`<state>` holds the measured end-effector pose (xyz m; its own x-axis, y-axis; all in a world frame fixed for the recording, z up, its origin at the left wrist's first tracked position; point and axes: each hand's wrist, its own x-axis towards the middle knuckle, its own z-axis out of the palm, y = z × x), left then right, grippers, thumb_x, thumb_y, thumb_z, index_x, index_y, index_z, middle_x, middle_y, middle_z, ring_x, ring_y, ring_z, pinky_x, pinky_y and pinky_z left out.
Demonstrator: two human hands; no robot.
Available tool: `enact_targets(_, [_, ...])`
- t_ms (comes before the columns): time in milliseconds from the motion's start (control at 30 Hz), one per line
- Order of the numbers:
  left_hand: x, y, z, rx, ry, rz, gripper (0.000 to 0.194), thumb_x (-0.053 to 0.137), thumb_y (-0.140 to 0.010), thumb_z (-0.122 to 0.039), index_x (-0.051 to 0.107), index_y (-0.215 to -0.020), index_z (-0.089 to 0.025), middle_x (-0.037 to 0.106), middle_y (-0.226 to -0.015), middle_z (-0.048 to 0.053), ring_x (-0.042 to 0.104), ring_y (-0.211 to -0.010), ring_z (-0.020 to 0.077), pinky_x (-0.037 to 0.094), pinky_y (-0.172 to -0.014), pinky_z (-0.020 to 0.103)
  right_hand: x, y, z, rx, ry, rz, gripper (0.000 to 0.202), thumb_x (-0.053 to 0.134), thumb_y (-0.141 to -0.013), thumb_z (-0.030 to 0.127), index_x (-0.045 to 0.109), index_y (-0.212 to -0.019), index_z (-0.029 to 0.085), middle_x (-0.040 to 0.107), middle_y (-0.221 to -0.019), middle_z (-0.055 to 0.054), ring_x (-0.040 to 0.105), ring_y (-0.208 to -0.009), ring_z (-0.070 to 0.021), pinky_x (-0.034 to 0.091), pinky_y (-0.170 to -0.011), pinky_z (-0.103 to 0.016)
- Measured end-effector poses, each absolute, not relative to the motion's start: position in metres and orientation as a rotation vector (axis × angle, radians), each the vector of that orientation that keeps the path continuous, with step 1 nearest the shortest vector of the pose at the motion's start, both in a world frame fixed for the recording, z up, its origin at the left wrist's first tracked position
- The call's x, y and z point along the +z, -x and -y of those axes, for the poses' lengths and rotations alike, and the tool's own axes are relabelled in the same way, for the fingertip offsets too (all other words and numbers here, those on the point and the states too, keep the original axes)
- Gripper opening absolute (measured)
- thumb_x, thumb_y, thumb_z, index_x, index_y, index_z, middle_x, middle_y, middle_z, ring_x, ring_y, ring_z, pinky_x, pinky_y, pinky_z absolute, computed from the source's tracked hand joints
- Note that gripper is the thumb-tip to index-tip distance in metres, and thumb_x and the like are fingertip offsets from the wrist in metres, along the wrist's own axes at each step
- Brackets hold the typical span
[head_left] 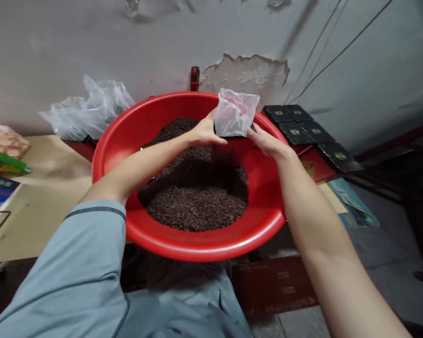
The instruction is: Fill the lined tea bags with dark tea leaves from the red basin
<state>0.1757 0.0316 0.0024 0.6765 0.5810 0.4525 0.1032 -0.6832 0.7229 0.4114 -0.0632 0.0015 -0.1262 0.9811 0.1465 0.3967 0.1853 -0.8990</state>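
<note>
A large red basin point(204, 251) holds a heap of dark brown, loose, dry material point(197, 206). Over its far right part, a clear plastic bag point(237, 115) stands up out of a dark container whose edge shows beneath it. My left hand point(206, 129) grips the left side of this lined container, thumb toward me and fingers partly hidden behind it. On the right side, my right hand point(266, 140) presses its fingers against the container near the bag's lower corner. The bag's top is crumpled, and what it holds cannot be made out.
Several black square boxes point(296, 133) lie to the right of the basin. Crumpled clear bags point(91, 110) sit at its left rim. Farther left, a green packet point(7, 163) rests on a pale board point(52, 197). Behind stands a wall with peeling plaster point(246, 75).
</note>
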Motion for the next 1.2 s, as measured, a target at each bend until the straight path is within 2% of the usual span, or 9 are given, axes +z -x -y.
enact_targets(133, [0.003, -0.182, -0.059, 0.885, -1.972, -0.511, 0.119, 0.096, -0.062, -0.039, 0.035, -0.161, -0.016, 0.055, -0.154, 0.021, 0.049, -0.147, 0.0402, 0.026, -0.128, 0.06, 0.002, -0.414, 0.052, 0.782, 1.252, 1.66, 0.131, 0.095, -0.05, 0.065, 0.034, -0.161, 0.031, 0.044, -0.165, -0.011, 0.04, -0.154, -0.0394, 0.032, -0.129, -0.058])
enact_targets(267, [-0.044, -0.187, -0.06, 0.99, -1.838, -0.942, 0.103, 0.084, -0.079, -0.036, 0.029, -0.164, -0.017, 0.051, -0.157, 0.021, 0.052, -0.145, 0.0361, 0.039, -0.122, 0.055, -0.005, -0.423, 0.029, 0.438, 1.355, 1.625, 0.129, 0.094, -0.057, 0.055, 0.026, -0.164, 0.029, 0.04, -0.165, -0.014, 0.033, -0.156, -0.0431, 0.028, -0.13, -0.062])
enact_targets(400, [-0.109, -0.197, -0.027, 0.545, -2.22, -0.906, 0.044, 0.065, -0.096, -0.033, 0.066, -0.137, -0.018, 0.069, -0.141, 0.015, 0.059, -0.138, 0.0326, 0.039, -0.123, 0.051, -0.013, -0.433, 0.018, 0.268, 1.383, 1.577, 0.12, 0.091, -0.063, 0.047, 0.025, -0.161, 0.03, 0.039, -0.164, -0.014, 0.037, -0.153, -0.0434, 0.031, -0.127, -0.063])
enact_targets(467, [-0.129, -0.207, -0.013, 0.267, -2.435, -0.657, 0.037, 0.059, -0.099, -0.029, 0.071, -0.132, -0.018, 0.066, -0.149, 0.013, 0.052, -0.146, 0.0294, 0.029, -0.129, 0.048, -0.015, -0.432, 0.02, 0.288, 1.355, 1.548, 0.118, 0.091, -0.063, 0.046, 0.026, -0.16, 0.029, 0.044, -0.159, -0.015, 0.043, -0.149, -0.0425, 0.037, -0.123, -0.063])
enact_targets(567, [-0.143, -0.217, -0.001, 0.143, -2.543, -0.64, 0.041, 0.052, -0.102, -0.025, 0.07, -0.136, -0.013, 0.055, -0.16, 0.013, 0.04, -0.156, 0.0262, 0.018, -0.133, 0.042, -0.015, -0.429, 0.025, 0.33, 1.297, 1.524, 0.114, 0.09, -0.063, 0.046, 0.028, -0.158, 0.027, 0.05, -0.153, -0.015, 0.048, -0.144, -0.0413, 0.043, -0.118, -0.063])
enact_targets(667, [-0.146, -0.212, 0.011, 0.083, -2.445, -0.664, 0.039, 0.052, -0.103, -0.031, 0.074, -0.133, -0.017, 0.06, -0.156, 0.008, 0.049, -0.15, 0.0244, 0.029, -0.129, 0.036, -0.011, -0.428, 0.028, 0.32, 1.263, 1.521, 0.109, 0.088, -0.065, 0.045, 0.032, -0.156, 0.027, 0.051, -0.151, -0.014, 0.05, -0.143, -0.0396, 0.042, -0.119, -0.063])
enact_targets(900, [-0.131, -0.166, 0.045, 0.009, -2.035, -0.777, 0.041, 0.059, -0.098, -0.049, 0.084, -0.096, -0.017, 0.083, -0.103, 0.002, 0.074, -0.102, 0.0246, 0.053, -0.097, 0.03, -0.007, -0.422, 0.028, 0.342, 1.28, 1.509, 0.11, 0.092, -0.06, 0.04, 0.035, -0.153, 0.027, 0.054, -0.15, -0.014, 0.053, -0.14, -0.0391, 0.042, -0.12, -0.061])
enact_targets(1000, [-0.122, -0.153, 0.053, -0.086, -1.875, -0.885, 0.061, 0.064, -0.085, -0.074, 0.075, -0.068, -0.016, 0.07, -0.066, 0.0, 0.064, -0.072, 0.0208, 0.05, -0.073, 0.031, -0.009, -0.417, 0.031, 0.37, 1.272, 1.513, 0.112, 0.094, -0.057, 0.041, 0.037, -0.152, 0.026, 0.057, -0.147, -0.014, 0.054, -0.139, -0.0397, 0.044, -0.119, -0.061])
enact_targets(1200, [-0.096, -0.124, 0.077, -0.155, -1.606, -0.839, 0.077, 0.072, -0.057, -0.093, 0.07, -0.066, -0.017, 0.061, -0.062, -0.002, 0.051, -0.063, 0.0149, 0.045, -0.066, 0.03, -0.002, -0.412, 0.043, 0.422, 1.257, 1.483, 0.11, 0.095, -0.056, 0.053, 0.043, -0.148, 0.024, 0.063, -0.139, -0.013, 0.053, -0.137, -0.0408, 0.044, -0.118, -0.064])
